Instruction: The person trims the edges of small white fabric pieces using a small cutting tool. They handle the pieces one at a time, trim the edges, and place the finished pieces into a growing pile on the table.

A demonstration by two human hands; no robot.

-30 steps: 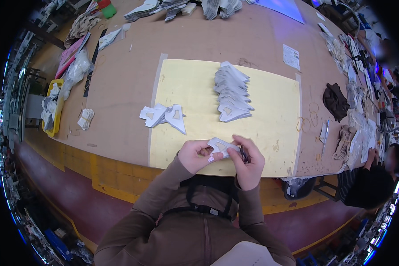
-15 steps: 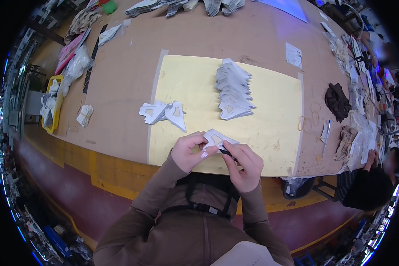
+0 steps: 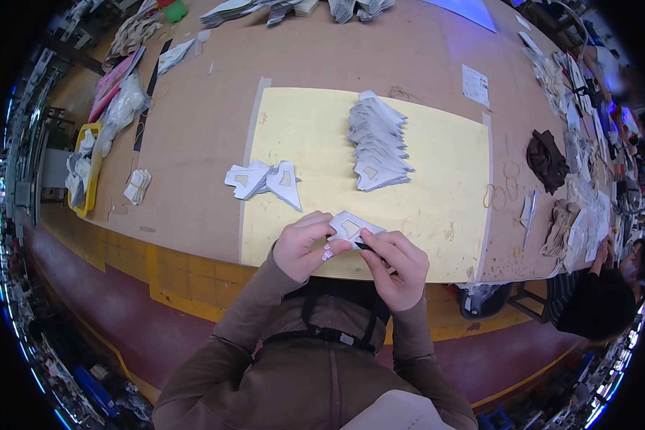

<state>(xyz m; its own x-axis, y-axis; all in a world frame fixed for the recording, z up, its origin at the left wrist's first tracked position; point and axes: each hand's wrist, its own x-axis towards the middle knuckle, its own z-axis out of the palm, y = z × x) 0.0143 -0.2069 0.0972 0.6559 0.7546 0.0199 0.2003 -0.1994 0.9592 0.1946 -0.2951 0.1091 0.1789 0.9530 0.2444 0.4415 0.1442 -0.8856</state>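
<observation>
The left hand (image 3: 299,247) pinches one side of a white piece (image 3: 345,218) between its fingers; the right hand (image 3: 400,271) pinches the other, by a small dark item (image 3: 364,246). The piece is over the yellow sheet (image 3: 304,129) on the counter (image 3: 186,129), nearer than the overlapping row (image 3: 377,147).

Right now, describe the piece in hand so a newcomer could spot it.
Find the yellow sheet on the brown table. By its near edge, the left hand and right hand hold a pale angular piece. Unlike the fanned stack and smaller pile beyond, it is held.
</observation>
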